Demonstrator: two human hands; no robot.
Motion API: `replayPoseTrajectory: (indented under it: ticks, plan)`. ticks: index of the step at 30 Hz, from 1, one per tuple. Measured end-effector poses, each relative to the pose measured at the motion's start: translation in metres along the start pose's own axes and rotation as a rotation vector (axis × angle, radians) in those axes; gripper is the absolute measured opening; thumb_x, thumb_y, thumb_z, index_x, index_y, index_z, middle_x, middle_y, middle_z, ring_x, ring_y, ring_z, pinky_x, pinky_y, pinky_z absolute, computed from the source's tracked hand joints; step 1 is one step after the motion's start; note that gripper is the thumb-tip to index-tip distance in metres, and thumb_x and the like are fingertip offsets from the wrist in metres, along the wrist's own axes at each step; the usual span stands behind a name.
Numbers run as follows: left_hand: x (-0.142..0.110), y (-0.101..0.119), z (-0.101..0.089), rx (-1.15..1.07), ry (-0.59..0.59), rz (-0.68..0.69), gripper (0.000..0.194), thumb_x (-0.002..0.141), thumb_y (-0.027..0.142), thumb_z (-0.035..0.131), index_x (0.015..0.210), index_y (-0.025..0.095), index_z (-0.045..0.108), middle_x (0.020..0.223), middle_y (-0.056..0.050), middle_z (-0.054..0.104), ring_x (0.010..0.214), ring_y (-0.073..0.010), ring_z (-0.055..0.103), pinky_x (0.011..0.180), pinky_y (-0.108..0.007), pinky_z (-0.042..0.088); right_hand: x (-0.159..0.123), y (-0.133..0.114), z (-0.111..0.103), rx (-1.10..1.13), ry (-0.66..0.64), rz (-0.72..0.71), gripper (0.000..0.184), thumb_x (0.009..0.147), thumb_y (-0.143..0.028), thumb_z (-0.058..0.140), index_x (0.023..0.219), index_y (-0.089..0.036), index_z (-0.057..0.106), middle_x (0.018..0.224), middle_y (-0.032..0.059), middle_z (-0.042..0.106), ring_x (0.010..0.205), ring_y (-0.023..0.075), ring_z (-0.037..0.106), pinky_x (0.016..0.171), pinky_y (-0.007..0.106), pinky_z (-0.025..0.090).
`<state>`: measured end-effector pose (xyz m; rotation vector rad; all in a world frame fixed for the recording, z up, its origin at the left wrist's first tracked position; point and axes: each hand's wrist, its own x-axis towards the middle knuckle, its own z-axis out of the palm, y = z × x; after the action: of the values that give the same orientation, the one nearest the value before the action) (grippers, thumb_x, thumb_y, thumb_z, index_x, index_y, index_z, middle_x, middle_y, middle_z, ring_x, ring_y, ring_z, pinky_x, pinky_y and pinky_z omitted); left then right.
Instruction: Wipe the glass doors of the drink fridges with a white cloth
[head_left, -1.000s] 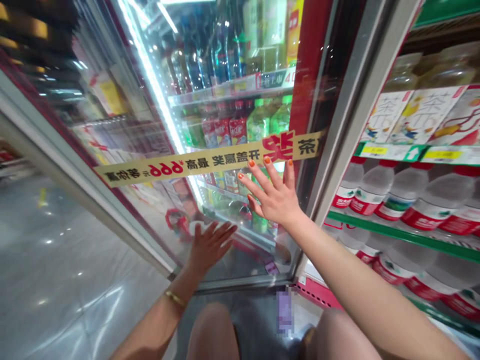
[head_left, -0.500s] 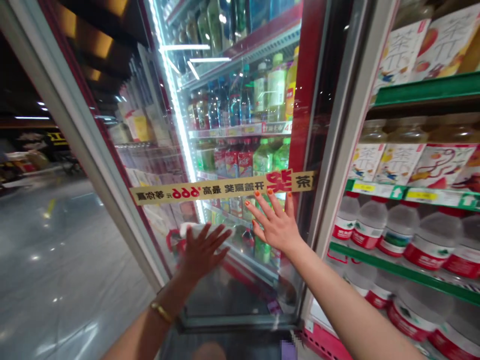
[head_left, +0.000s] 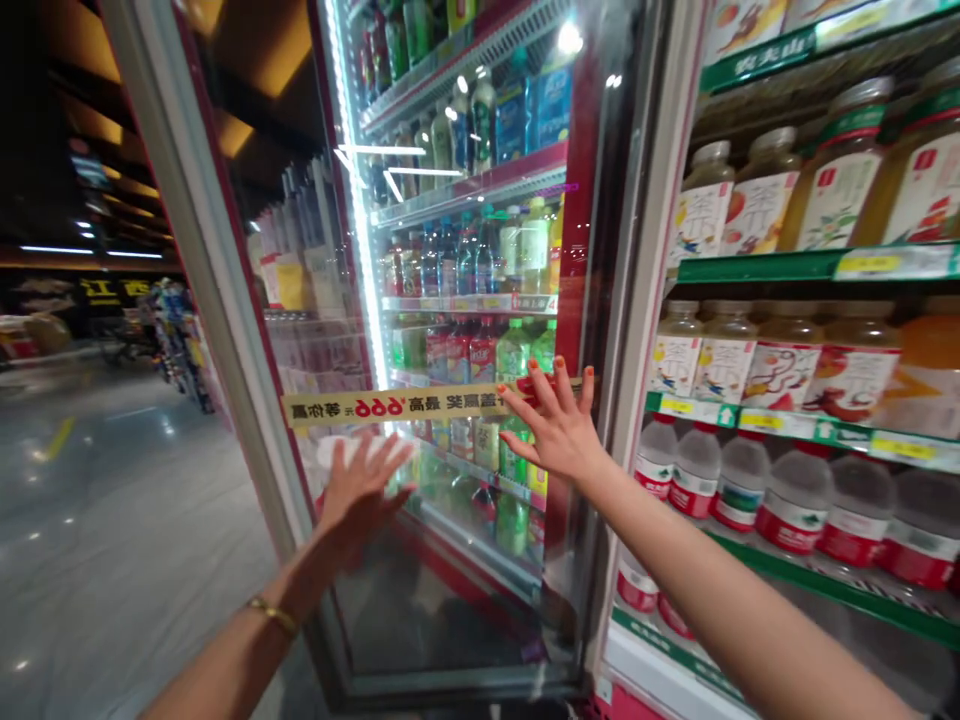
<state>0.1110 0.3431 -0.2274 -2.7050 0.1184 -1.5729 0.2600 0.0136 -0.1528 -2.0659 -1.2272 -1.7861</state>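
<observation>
Both my hands lie flat on the glass door (head_left: pixel 450 610) of a drinks fridge that stands open at an angle. My right hand (head_left: pixel 559 432), with orange nails, is open with fingers spread, and covers the right end of a yellow banner strip (head_left: pixel 390 405) stuck across the glass. My left hand (head_left: pixel 361 492), a gold bracelet at the wrist, is open lower down and to the left. A white patch (head_left: pixel 332 452) shows on the glass under its fingertips; I cannot tell what it is.
Behind the glass, lit shelves (head_left: pixel 465 300) hold rows of drink bottles. To the right, green-edged shelves carry tea bottles (head_left: pixel 757 360) above and red-labelled water bottles (head_left: pixel 750 490) below. The door's metal frame (head_left: pixel 202 300) slants at left, beside a glossy floor (head_left: pixel 112 520).
The view has risen and drawn back. Both hands stay flat on the glass; my left hand has slid left and a little upward, and my right hand now covers the banner's end.
</observation>
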Motion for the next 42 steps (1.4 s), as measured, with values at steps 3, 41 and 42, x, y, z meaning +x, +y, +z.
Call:
replayPoseTrajectory:
  ticks: [3,41,42]
  plan:
    - [0.049,-0.007,-0.025,0.026,0.22,-0.386,0.079,0.111,0.052,0.04,0.18,0.017,0.018,0.187,-0.022,0.008,0.175,-0.0462,-0.007,0.136,-0.084,-0.006,0.017,0.015,0.001,0.018,-0.096,0.0,0.088,0.097,-0.072,0.07,0.174,-0.043,0.041,0.185,0.0095,0.037,0.173,0.0486,0.024,0.135,0.085,0.006]
    - [0.034,0.025,-0.012,-0.12,-0.197,-0.223,0.086,0.099,0.076,0.049,0.172,0.031,0.043,0.187,-0.009,0.025,0.176,-0.0449,0.002,0.135,-0.08,-0.016,0.035,0.009,-0.027,0.054,-0.362,0.162,0.082,0.097,-0.079,0.034,0.175,-0.054,0.03,0.186,-0.0134,0.023,0.177,0.0349,-0.004,0.138,0.078,-0.009]
    - [0.038,0.016,-0.016,-0.051,-0.072,-0.351,0.091,0.101,0.073,0.044,0.177,0.023,0.031,0.189,-0.013,0.016,0.176,-0.0464,-0.001,0.136,-0.08,-0.014,0.036,0.01,-0.027,0.059,-0.364,0.164,0.082,0.096,-0.08,0.035,0.175,-0.054,0.031,0.186,-0.0131,0.024,0.177,0.0354,-0.003,0.138,0.078,-0.008]
